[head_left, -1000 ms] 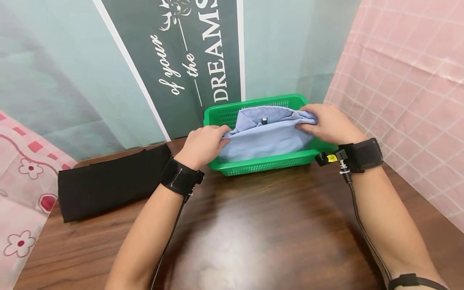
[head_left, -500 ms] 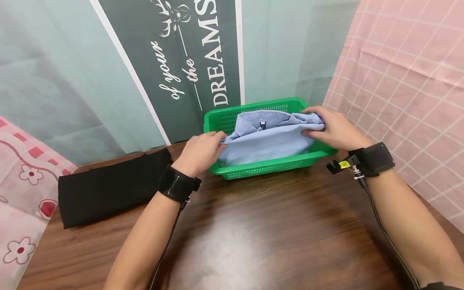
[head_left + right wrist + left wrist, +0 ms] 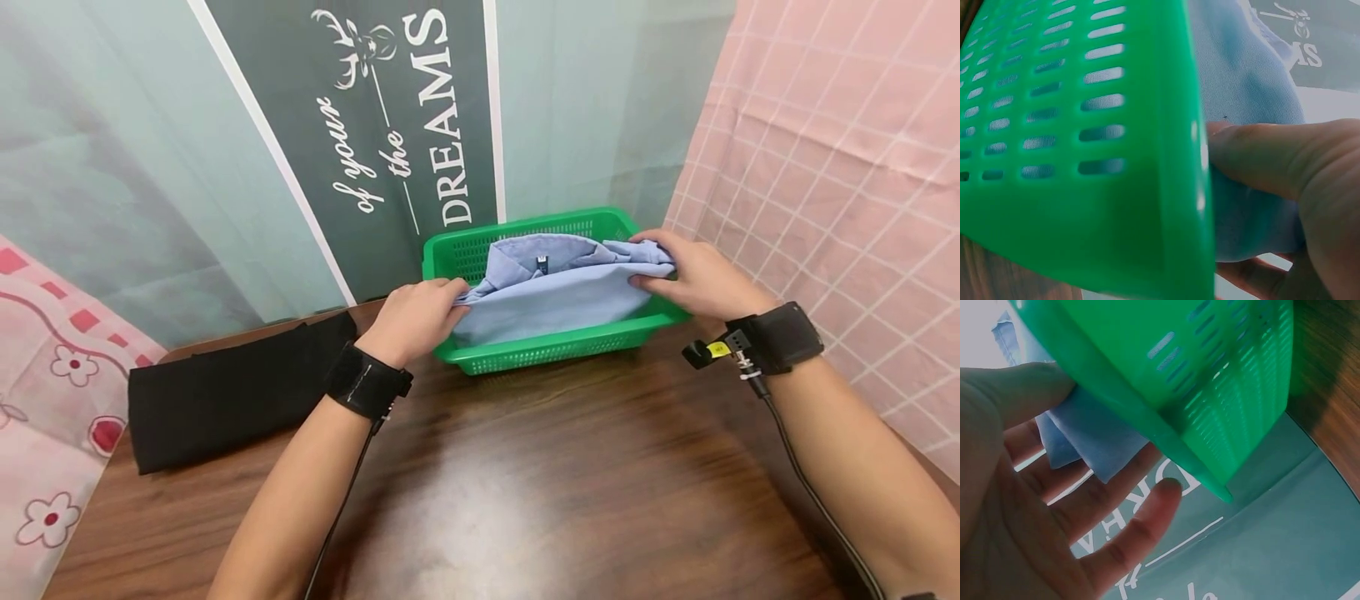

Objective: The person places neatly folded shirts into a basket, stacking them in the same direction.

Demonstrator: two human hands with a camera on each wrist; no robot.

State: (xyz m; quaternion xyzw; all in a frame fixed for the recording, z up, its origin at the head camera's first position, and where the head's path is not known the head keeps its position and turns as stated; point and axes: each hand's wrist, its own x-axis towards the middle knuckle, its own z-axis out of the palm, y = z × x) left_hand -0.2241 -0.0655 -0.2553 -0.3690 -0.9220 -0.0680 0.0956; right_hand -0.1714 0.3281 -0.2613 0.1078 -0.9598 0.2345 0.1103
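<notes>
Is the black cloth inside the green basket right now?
No, the black cloth lies flat on the table left of the green basket, which holds only the blue shirt.

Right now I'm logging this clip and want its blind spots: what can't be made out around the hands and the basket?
- Underside of the light blue collared shirt: head view, hidden by the green slotted plastic basket.
- Left hand fingertips: head view, tucked under shirt fabric.
- Right hand fingers: right wrist view, cut off by the edge.
- Collar tag: head view, too small to read.
- Black folded cloth: its type is unclear.
</notes>
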